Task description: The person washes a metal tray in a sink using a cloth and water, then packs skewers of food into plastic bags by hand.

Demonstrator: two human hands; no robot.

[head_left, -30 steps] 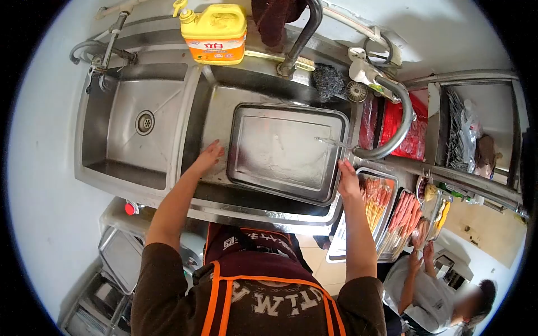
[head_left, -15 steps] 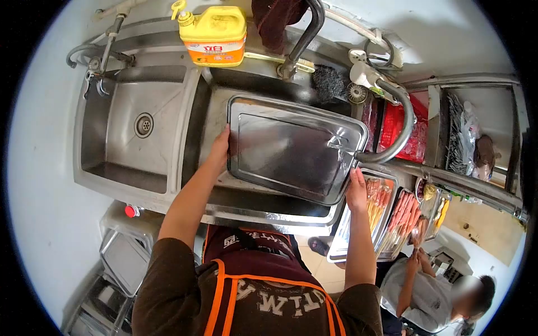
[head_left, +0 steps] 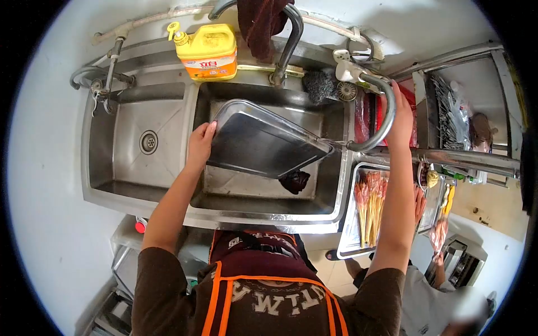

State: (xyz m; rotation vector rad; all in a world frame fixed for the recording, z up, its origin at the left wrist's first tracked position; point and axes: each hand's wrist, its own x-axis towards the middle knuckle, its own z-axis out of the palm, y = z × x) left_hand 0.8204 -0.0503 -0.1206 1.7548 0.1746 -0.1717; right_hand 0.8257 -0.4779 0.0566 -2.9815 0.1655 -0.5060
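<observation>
A rectangular metal tray [head_left: 263, 143] is tilted over the right sink basin [head_left: 269, 210], its right corner low near the spout's mouth. My left hand [head_left: 200, 143] grips the tray's left edge, thumb on top. Off the tray, my right hand [head_left: 397, 115] is raised beside the curved grey faucet spout [head_left: 386, 120]. Its fingertips are partly hidden near the faucet body, so their grip does not show. What looks like water runs from the spout's mouth at the tray corner. A dark, crumpled cloth-like thing [head_left: 295, 182] lies on the basin floor under the tray.
A yellow detergent jug [head_left: 207, 53], a brush [head_left: 291, 70] and a dark scouring pad [head_left: 320, 87] stand along the back ledge. The left basin [head_left: 134, 131] has a drain. A tray of skewers [head_left: 367, 213] lies right; a co-worker [head_left: 420, 297] is below it.
My right hand has let go of the tray's right edge and moved up to the faucet. The tray has tilted, right end dropping, and the dark thing beneath now shows.
</observation>
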